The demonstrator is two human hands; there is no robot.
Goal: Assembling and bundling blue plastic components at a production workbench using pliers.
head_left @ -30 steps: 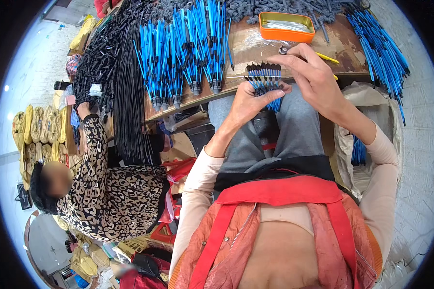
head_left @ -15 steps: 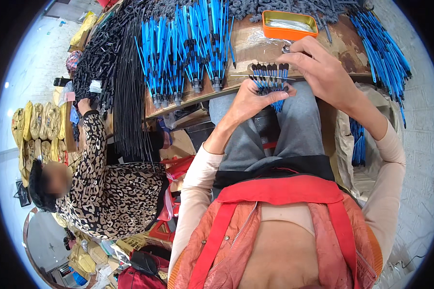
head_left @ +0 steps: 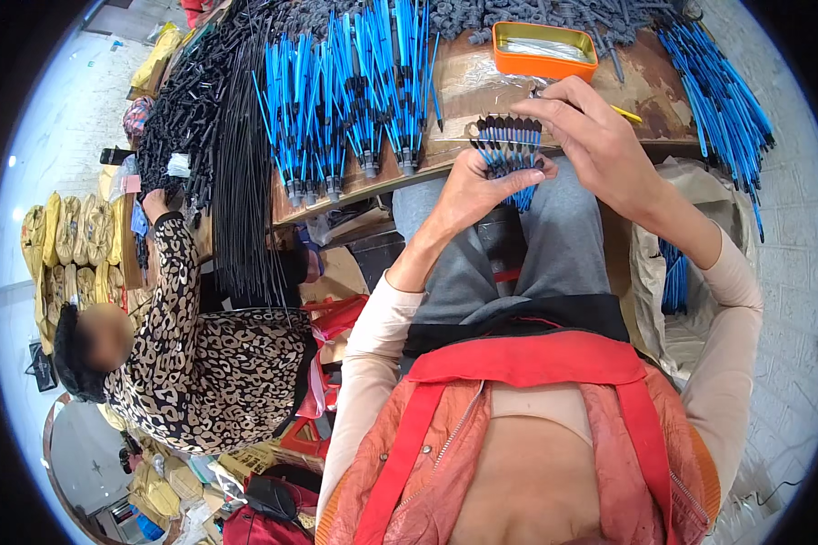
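Note:
My left hand [head_left: 483, 189] is closed round a bundle of thin blue rods [head_left: 521, 198] above my lap, near the table's edge. Flat black ends [head_left: 511, 125] of these rods stand in a row above my fingers. Part of a thin, pale wire [head_left: 450, 140] reaches out to the left of the row. My right hand [head_left: 583, 127] is just above and right of the bundle, its thumb and forefinger pinched together. A small, dark metallic piece [head_left: 536, 92] shows by those fingertips, mostly hidden, so its kind is unclear. Behind this hand a slim yellow stick or handle [head_left: 625, 114] shows.
An orange tin [head_left: 545, 65] with thin pale wires stands on the wooden table [head_left: 468, 86]. Blue rod bundles [head_left: 373, 82] lie to the left, others [head_left: 713, 91] at the right. Long black rods [head_left: 245, 182] hang over the edge. A co-worker [head_left: 200, 354] sits at the left.
My right hand has shifted slightly left and down, nearer the black ends. The row of ends now looks fuller, and the yellow piece has come into view.

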